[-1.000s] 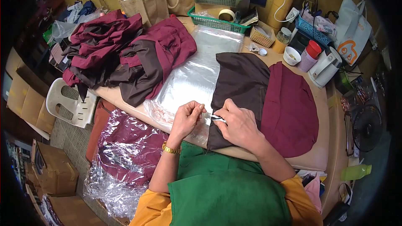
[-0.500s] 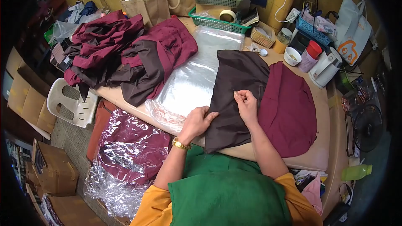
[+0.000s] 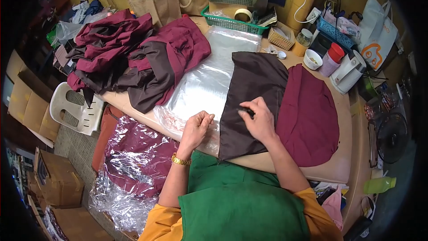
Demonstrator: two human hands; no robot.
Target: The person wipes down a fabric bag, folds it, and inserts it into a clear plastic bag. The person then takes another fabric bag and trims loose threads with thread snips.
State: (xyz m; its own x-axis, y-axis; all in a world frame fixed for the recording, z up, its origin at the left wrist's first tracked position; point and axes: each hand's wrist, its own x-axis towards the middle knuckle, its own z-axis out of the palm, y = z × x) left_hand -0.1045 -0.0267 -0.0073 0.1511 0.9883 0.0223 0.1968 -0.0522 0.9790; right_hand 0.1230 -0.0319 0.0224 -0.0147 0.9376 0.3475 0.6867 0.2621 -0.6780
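Observation:
A garment piece lies flat across the table before me, with a dark brown panel on the left and a maroon part on the right. My right hand is over the brown panel, thumb and fingers curled around a small dark thing that I cannot make out. Just left of the panel's edge, my left hand is closed with fingertips pinched; whatever they hold is too small to see. Beneath and beyond that hand, clear plastic bags lie in a flat stack.
Maroon and brown garments are heaped at the table's left. A plastic-wrapped maroon bundle sits below the front edge, near a white chair. Green baskets, a bowl and a kettle stand along the back.
My left hand has lifted off the brown panel's edge and moved left, its fingers now pinched. My right hand has shifted slightly left and down, with a dark thing now showing in its fingers.

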